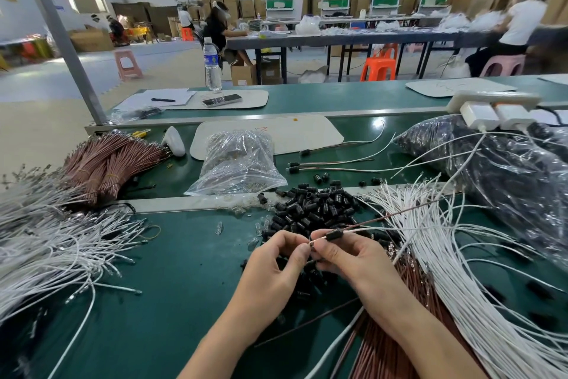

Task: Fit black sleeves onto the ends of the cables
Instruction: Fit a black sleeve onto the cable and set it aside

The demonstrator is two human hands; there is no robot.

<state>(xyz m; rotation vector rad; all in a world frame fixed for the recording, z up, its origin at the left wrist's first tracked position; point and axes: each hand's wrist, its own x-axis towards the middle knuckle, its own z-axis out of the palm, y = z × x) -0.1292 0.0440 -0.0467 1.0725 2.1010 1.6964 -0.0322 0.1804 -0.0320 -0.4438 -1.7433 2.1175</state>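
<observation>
One black sleeve (333,235), just below mid-frame, threaded on a held pair of cables (387,226), one brown and one white, trailing off toward 2 o'clock. Apparently not yet seated: bare metal tips showing at 9 o'clock of the sleeve, pinched there in the curled fingers of the left hand (276,259). Sleeve and cables gripped between thumb and fingers of the right hand (344,255), at 5 o'clock of the sleeve.

Just beyond the hands at 12 o'clock, a loose pile of sleeves (310,209) on the green table (172,286). Farther out at 12 o'clock, a few finished cables (335,163) lying flat, black sleeves already on their left ends.

At 3 to 5 o'clock, a broad fan of white cables (461,255) beside brown cables (408,317), no sleeves visible on them. At 9 o'clock, a second white heap (46,240); at 10 o'clock, tied brown bundles (104,163).

By this showing, early days: a handful done, one in hand, a great many left.
</observation>
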